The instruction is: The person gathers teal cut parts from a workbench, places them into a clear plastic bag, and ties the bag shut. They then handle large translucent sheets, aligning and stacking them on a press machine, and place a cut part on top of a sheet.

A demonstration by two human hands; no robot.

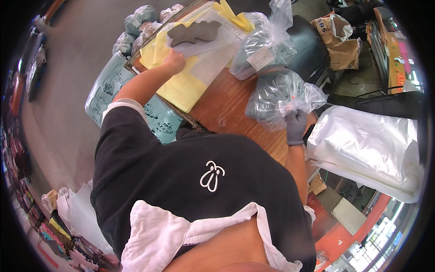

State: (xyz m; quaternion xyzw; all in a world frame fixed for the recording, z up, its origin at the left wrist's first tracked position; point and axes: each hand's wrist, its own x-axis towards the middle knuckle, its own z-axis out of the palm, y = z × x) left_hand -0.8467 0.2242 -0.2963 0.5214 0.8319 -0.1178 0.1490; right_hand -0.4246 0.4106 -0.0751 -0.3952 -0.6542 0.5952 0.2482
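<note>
My right hand [295,126], in a grey glove, grips the gathered neck of a see-through plastic bag [272,93] on the brown wooden table [222,106]. What is inside that bag looks greyish-green and is hard to make out. My left hand [174,61] is bare, with its fingers curled in at the edge of yellow sheets [183,90] and thin whitish sheets [213,68]. Whatever those fingers pinch is too small to tell. Just beyond them lies a stack of dark grey, wavy-edged cut pieces [194,33].
Another tied plastic bag [260,56] with a white label stands behind the gripped one. A pale green plastic crate [97,97] is left of the table, with several filled bags [140,20] beyond. To the right are a white plastic-wrapped bundle [364,147] and a brown paper sack [337,43].
</note>
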